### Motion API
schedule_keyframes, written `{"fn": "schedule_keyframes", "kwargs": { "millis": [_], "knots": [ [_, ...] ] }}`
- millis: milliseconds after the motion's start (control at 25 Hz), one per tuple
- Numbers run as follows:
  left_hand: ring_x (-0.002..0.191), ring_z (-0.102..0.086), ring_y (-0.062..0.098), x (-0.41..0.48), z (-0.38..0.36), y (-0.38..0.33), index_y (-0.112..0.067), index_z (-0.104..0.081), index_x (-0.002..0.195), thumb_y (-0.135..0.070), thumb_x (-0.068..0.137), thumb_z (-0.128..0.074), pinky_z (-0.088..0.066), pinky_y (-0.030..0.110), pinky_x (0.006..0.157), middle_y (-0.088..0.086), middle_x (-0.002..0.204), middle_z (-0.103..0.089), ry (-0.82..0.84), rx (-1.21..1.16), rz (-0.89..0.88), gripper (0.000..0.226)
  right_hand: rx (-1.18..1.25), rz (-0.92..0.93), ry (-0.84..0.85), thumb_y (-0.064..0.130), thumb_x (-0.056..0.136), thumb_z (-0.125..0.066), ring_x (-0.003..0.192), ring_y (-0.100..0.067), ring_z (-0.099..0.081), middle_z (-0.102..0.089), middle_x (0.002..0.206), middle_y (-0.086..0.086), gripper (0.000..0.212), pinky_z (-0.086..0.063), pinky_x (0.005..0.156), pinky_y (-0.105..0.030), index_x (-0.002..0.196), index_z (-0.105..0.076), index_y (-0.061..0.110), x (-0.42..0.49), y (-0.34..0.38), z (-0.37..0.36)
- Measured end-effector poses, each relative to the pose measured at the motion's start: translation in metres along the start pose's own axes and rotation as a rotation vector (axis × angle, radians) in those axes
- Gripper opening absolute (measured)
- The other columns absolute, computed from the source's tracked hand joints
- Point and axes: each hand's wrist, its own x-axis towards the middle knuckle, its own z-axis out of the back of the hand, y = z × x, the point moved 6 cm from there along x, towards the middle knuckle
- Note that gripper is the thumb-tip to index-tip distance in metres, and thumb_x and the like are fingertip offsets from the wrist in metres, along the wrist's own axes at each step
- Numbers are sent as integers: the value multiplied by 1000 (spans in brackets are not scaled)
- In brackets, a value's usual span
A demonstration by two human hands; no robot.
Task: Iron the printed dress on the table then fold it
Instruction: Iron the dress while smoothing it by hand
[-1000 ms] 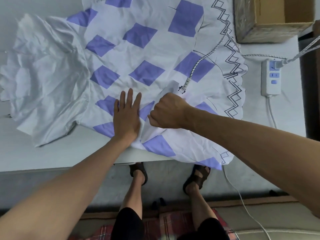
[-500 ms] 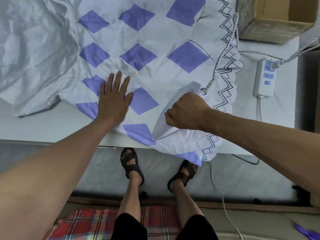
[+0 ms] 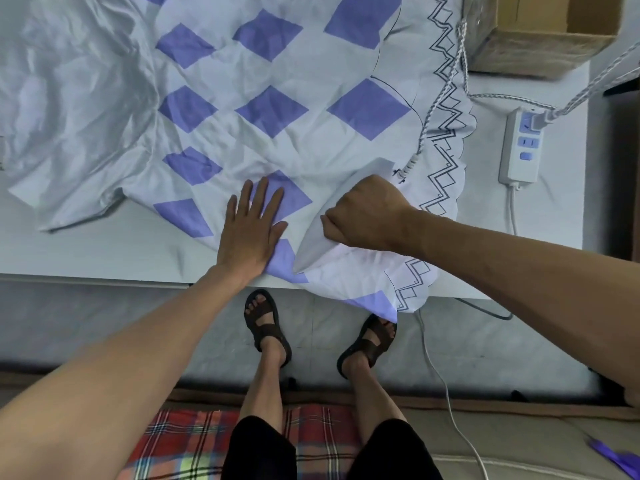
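Our flat left hand (image 3: 252, 233) should hold the dress (image 3: 277, 109) taut while our right hand (image 3: 367, 216), gripping the iron (image 3: 310, 252), glides slowly.

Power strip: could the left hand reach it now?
Probably not easily: the left hand lies flat on the dress, and the right hand with the iron sits between it and the power strip.

We list the dress (image 3: 277, 109) as thin cloth, matt and heavily creased; the iron (image 3: 308, 247) as smooth white plastic with a dull sheen; its cord (image 3: 585, 91) as braided textile sheathing; the power strip (image 3: 519, 147) as glossy white plastic; the box (image 3: 540, 46) as rough brown cardboard; the table (image 3: 104, 251) as smooth matt white; the rug (image 3: 194, 441) as woven plaid cloth.
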Motion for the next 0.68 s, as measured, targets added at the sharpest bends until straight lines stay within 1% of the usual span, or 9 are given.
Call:
{"fn": "schedule_keyframes", "kwargs": {
  "millis": [80,120,200,280,360,440,480,560,680],
  "knots": [
    [149,-10,30,3,-1,0,-23,-13,155,-50,100,-12,-12,46,118,6,162,-10,27,-7,-16,61,-9,49,26,27,84,-51,34,-20,-27,-40,36,0,48,-14,47,-24,42,-28,19,6,13,-7],
    [149,-9,30,3,-2,0,-24,-12,155,-51,99,-12,-12,46,118,6,162,-10,30,-2,-16,61,-4,54,31,28,84,-48,33,-20,-26,-40,34,-1,49,-13,46,-23,40,-29,19,7,18,-9],
    [149,-9,29,2,-2,0,-24,-12,155,-51,99,-12,-11,45,118,6,162,-10,25,3,-6,62,19,34,30,28,85,-36,33,-19,-20,-38,32,-2,49,-9,46,-21,38,-28,18,4,22,-7],
    [150,-6,28,2,-2,0,-25,-12,155,-50,99,-13,-8,44,119,5,163,-8,39,-14,1,61,31,38,49,26,84,-32,34,-19,-16,-29,32,-1,45,-10,47,-21,40,-24,19,-6,21,-5],
    [150,0,25,5,-1,2,-26,-10,155,-46,100,-16,-3,43,119,2,163,-2,77,-82,-7,59,2,87,96,22,80,-44,34,-18,-15,-19,37,1,43,-9,47,-20,45,-18,18,-19,19,-5],
    [150,4,23,8,-1,7,-26,-11,154,-40,99,-21,-1,42,118,0,163,1,132,-186,-23,59,-5,133,149,17,73,-59,33,-18,-15,-20,37,0,54,-12,46,-20,50,-10,16,-33,17,-9],
    [150,3,23,9,1,9,-25,-12,154,-37,98,-23,-2,42,118,-1,163,0,141,-221,-23,59,4,139,167,17,71,-63,33,-19,-15,-22,36,0,59,-13,46,-21,51,-8,16,-39,15,-9],
    [150,2,22,9,4,12,-21,-11,154,-31,101,-29,-4,42,118,-1,163,-3,130,-245,-1,57,21,132,177,18,73,-64,33,-20,-16,-29,33,-2,58,-14,46,-22,50,-11,17,-51,12,-9],
    [150,1,22,10,6,9,-19,-9,155,-28,103,-37,-3,41,119,-1,163,-3,125,-245,29,59,43,130,184,19,80,-55,34,-23,-18,-34,34,-4,46,-16,45,-24,47,-22,19,-71,8,-10]
  ]
}}
